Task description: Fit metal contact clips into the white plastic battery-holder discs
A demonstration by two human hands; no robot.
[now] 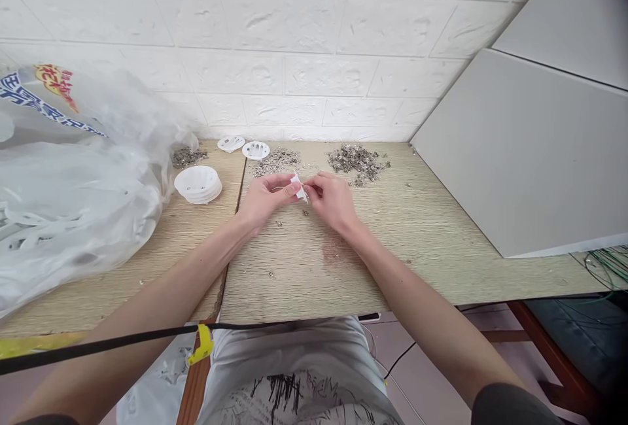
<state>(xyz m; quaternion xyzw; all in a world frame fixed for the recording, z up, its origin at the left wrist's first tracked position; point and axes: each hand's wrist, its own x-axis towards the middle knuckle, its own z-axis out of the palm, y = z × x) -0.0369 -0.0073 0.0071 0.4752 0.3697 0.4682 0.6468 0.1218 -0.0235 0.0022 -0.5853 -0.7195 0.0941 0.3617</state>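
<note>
A small white plastic part [299,188], tilted on edge, is pinched between the thumb and fingers of my left hand [267,199]. On its right side, the closed fingers of my right hand [330,197] touch the part; whatever they pinch is too small to make out. Behind my hands lie a pile of small silvery metal pieces [277,161] and a larger, darker pile [357,162]. Two round white parts, one on the left [230,144] and one on the right [256,150], lie near the wall. A stack of white discs [198,185] stands to the left.
A big clear plastic bag [78,196] of white parts fills the left side. Another metal pile [189,156] lies beside it. A grey panel [530,150] leans at the right, near green wires [608,267]. A black cable [147,335] crosses the front.
</note>
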